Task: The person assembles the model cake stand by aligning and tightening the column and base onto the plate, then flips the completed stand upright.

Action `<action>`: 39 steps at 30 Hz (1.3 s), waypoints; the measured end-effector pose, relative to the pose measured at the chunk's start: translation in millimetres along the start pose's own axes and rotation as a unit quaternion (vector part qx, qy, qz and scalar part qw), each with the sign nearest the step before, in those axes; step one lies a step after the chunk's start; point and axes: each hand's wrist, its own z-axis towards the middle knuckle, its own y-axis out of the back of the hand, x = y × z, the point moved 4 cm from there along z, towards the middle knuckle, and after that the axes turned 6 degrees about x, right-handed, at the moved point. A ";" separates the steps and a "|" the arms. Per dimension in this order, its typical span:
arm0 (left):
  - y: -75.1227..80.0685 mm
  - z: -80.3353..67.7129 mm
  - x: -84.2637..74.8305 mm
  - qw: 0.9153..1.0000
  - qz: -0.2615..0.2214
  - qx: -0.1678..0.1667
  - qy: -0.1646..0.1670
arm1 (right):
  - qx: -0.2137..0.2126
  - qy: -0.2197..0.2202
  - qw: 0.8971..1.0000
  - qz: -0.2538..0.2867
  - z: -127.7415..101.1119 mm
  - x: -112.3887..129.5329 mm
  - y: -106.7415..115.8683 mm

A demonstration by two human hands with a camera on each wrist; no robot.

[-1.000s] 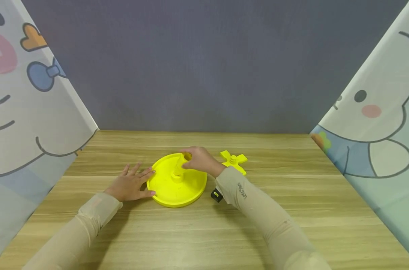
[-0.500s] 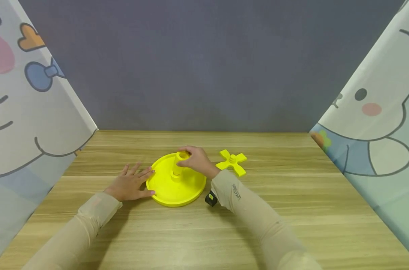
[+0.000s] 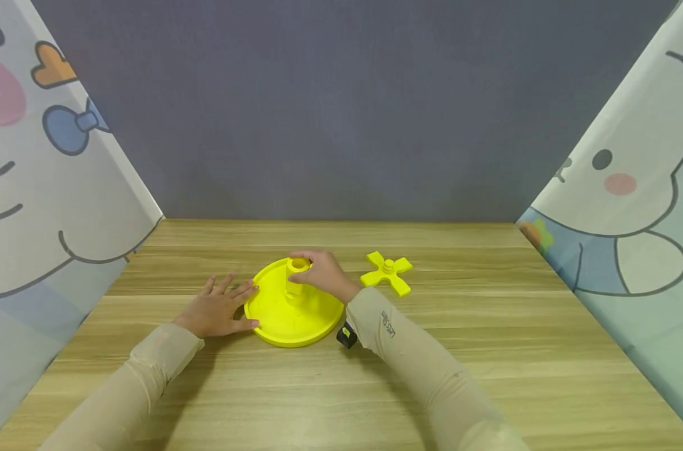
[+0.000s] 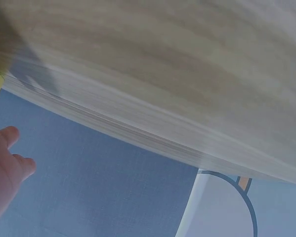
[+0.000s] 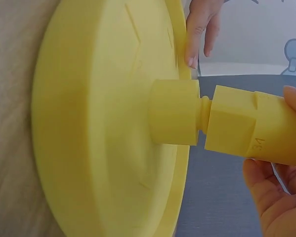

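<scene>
A round yellow disc (image 3: 274, 316) with a raised rim lies on the wooden table. A short yellow post (image 3: 296, 275) stands on its central hub. My right hand (image 3: 321, 275) grips the top of that post; in the right wrist view the post (image 5: 251, 126) sits on a narrow neck above the hub (image 5: 175, 112), fingers curled round its end. My left hand (image 3: 220, 304) lies flat on the table with straight fingers touching the disc's left rim (image 5: 180, 29). In the left wrist view only part of that hand (image 4: 4, 173) shows.
A yellow four-armed cross piece (image 3: 388, 271) lies on the table right of the disc. A small black device (image 3: 347, 336) hangs at my right wrist. Cartoon-printed curtains close both sides, a grey wall (image 3: 341, 113) the back.
My right hand has shifted slightly left and down with the post, which now stands more upright over the hub. The left hand has not moved.
</scene>
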 end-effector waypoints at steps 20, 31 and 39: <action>-0.3 0.5 1.3 1.000 0.005 -0.005 -0.003 | 0.063 -0.019 0.998 0.024 -0.5 -13.3 -4.5; -0.2 -1.4 -0.8 1.000 0.007 -0.008 -0.004 | 0.000 -0.028 0.997 0.071 -1.2 -17.4 -10.1; 0.5 0.2 -0.4 1.000 0.008 0.001 0.000 | -0.019 -0.042 0.996 0.080 -0.2 -15.0 -10.7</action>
